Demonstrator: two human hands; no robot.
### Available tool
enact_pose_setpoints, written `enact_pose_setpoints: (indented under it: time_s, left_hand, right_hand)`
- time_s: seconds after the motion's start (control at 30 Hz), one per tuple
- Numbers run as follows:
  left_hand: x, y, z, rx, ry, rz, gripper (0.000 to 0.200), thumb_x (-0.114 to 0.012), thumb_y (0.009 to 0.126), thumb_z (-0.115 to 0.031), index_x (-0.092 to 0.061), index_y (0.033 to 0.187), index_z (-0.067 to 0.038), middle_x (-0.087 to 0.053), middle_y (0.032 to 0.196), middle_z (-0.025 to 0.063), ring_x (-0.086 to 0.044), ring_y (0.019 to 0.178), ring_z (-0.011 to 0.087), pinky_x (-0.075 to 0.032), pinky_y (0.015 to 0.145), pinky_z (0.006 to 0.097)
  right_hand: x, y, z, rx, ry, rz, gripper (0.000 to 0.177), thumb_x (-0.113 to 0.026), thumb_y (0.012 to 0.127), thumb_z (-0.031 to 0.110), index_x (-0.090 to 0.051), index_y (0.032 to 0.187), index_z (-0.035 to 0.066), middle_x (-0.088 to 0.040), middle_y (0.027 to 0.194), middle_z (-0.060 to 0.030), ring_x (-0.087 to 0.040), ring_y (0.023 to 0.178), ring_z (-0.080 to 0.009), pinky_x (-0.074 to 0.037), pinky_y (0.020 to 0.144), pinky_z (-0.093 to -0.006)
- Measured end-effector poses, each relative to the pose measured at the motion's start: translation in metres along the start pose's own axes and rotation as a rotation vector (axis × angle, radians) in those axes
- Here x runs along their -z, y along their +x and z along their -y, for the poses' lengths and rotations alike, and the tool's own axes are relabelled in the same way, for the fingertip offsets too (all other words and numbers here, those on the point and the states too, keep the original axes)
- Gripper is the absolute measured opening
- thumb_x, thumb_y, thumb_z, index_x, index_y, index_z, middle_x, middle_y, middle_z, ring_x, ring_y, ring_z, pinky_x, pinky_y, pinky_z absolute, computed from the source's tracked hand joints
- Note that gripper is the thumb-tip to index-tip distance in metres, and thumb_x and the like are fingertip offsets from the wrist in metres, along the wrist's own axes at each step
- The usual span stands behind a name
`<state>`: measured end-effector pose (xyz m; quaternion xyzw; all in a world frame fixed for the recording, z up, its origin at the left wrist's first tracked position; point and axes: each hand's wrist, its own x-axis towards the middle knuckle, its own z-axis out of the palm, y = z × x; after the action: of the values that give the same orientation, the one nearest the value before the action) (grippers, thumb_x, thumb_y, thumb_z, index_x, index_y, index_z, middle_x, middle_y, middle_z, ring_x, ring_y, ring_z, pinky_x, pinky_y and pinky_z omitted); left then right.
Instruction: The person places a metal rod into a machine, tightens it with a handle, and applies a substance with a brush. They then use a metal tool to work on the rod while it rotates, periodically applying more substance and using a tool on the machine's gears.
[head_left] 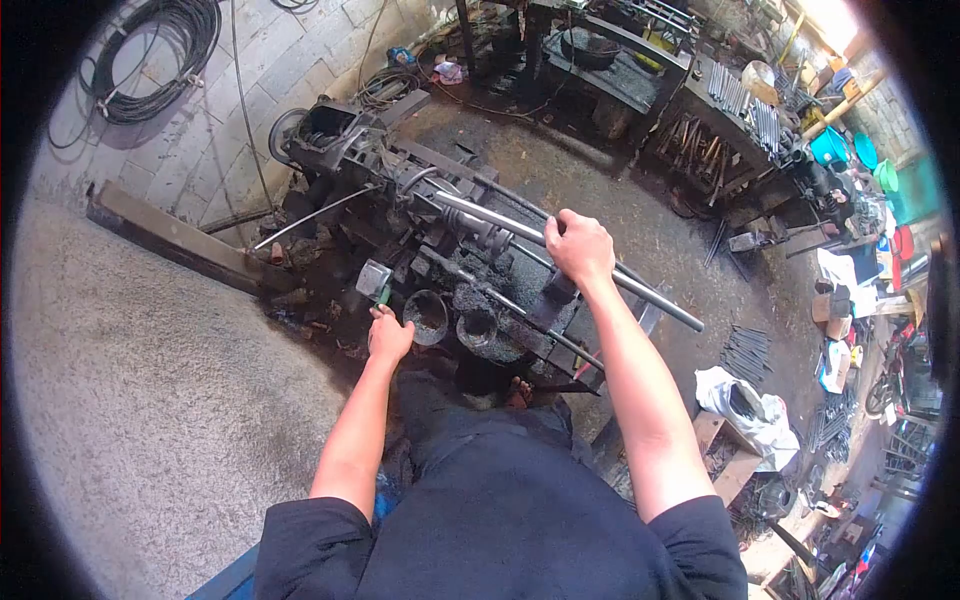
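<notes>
A long shiny metal rod [620,277] runs slantwise from the dark, greasy machine [370,150] toward the right. My right hand [580,246] rests over the rod near its middle, fingers curled down round it. Below the machine's left part is a small box [374,277] with a green piece [384,295] under it. My left hand [390,335] is just below that green piece, fingers bent toward it; whether they grip it is hard to see. Two round containers [427,312] stand right of my left hand, among metal shavings.
A steel beam [180,238] lies along the wall at left, under coiled black cable [150,60]. Benches with metal rods [730,92] stand at the upper right. A white sack [750,410] and a pile of dark rods [746,352] are at right.
</notes>
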<state>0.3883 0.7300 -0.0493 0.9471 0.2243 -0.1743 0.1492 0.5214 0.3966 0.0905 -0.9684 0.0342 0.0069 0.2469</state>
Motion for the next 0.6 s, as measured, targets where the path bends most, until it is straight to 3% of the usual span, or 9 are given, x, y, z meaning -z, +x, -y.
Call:
enact_pose_setpoints:
  time_s: [0.1,0.3,0.6]
  left_hand:
    - [0.000,-0.002,-0.003,-0.001,0.007,0.005,0.087,-0.066,0.082,-0.034,-0.026,0.145,0.013,-0.027,0.146,0.0405,-0.052,0.124,0.0437,-0.044,0.104,0.0429]
    - [-0.002,0.002,0.008,-0.021,0.001,0.009,0.088,-0.065,0.082,-0.037,-0.028,0.145,0.011,-0.028,0.147,0.0389,-0.052,0.124,0.0431,-0.044,0.105,0.0428]
    - [-0.001,0.000,0.004,-0.013,-0.014,0.006,0.087,-0.065,0.082,-0.038,-0.028,0.145,0.010,-0.029,0.147,0.0384,-0.052,0.124,0.0427,-0.044,0.104,0.0431]
  right_hand:
    - [-0.001,0.000,-0.004,0.072,-0.003,-0.034,0.031,-0.056,0.087,0.035,-0.068,0.088,0.007,-0.070,0.090,-0.0197,-0.068,0.089,-0.0379,-0.053,0.081,-0.0484]
    - [-0.004,0.002,-0.003,-0.039,0.126,-0.070,0.030,-0.057,0.085,0.035,-0.070,0.089,0.008,-0.070,0.089,-0.0198,-0.068,0.088,-0.0381,-0.054,0.081,-0.0479]
    - [-0.008,0.001,0.001,-0.017,-0.060,-0.073,0.037,-0.056,0.084,0.037,-0.070,0.090,0.004,-0.070,0.090,-0.0216,-0.068,0.090,-0.0383,-0.054,0.083,-0.0478]
